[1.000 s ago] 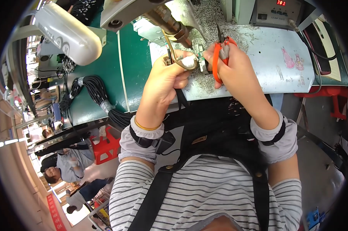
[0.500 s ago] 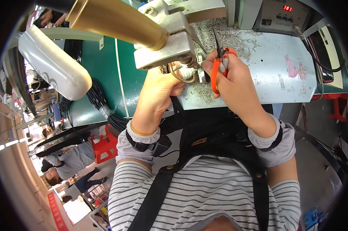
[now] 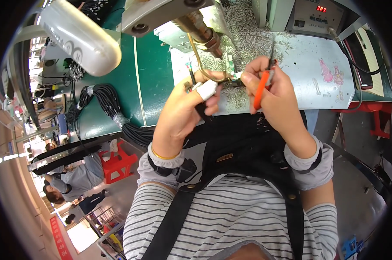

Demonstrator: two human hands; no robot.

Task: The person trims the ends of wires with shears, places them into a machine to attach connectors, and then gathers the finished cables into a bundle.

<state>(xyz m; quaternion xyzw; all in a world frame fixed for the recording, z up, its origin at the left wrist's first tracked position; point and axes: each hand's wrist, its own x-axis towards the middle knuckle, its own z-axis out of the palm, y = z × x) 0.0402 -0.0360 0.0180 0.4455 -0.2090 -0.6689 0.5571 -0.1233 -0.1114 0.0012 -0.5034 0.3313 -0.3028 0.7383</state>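
Upper centre of frame, left grip (image 3: 178, 102) closes round black cable (image 3: 192, 76), likely light and bendy with fragile wire ends, so pinch the sheath; just right, right grip (image 3: 277, 97) wraps orange-handled cutters (image 3: 261, 90), probably stiff, best held by the handles.

Bright ctr | blown-out wht patch (image 3: 83, 237) lwr L | fisheye bend, dk corners | L bkgd soft

A red stool (image 3: 121, 161) and a red banner (image 3: 60, 239) appear at left.
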